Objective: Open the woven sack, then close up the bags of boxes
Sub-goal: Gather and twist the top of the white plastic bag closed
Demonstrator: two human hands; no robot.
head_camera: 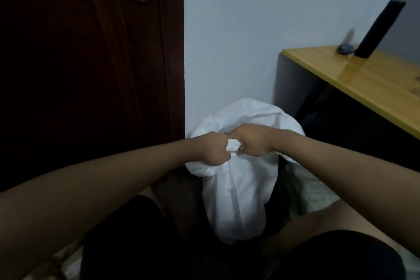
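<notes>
Both hands meet over the gathered mouth of a white bag. The left hand (212, 150) is fisted round the bunched material from its own side, and the right hand (253, 142) grips the same bunch from the other, knuckles nearly touching, with a small twist of white (233, 146) showing between them. Neither hand is free; each has its fingers curled tight on the fabric.

The white bag (236, 191) hangs or stands directly beneath the hands, between the person's knees. Its long axis runs from the gathered neck down toward the camera's lower edge, and a fuller bulge of it (245, 111) lies beyond the hands, against the wall (227, 41). Whether this is the woven sack or one of the bags of boxes cannot be told, and no boxes are visible.

The relation that matters is this — the neck sits exactly between the two fists, equally near to both, so any tying or untying would probably turn on pulling outward, left and right, across the bag's axis.

Further out, a dark door (86, 63) stands to the left. The yellow-topped bench (363, 79) to the right carries a dark upright object (379, 29) and a small dark round thing (345, 49) — both well apart from the hands.
</notes>
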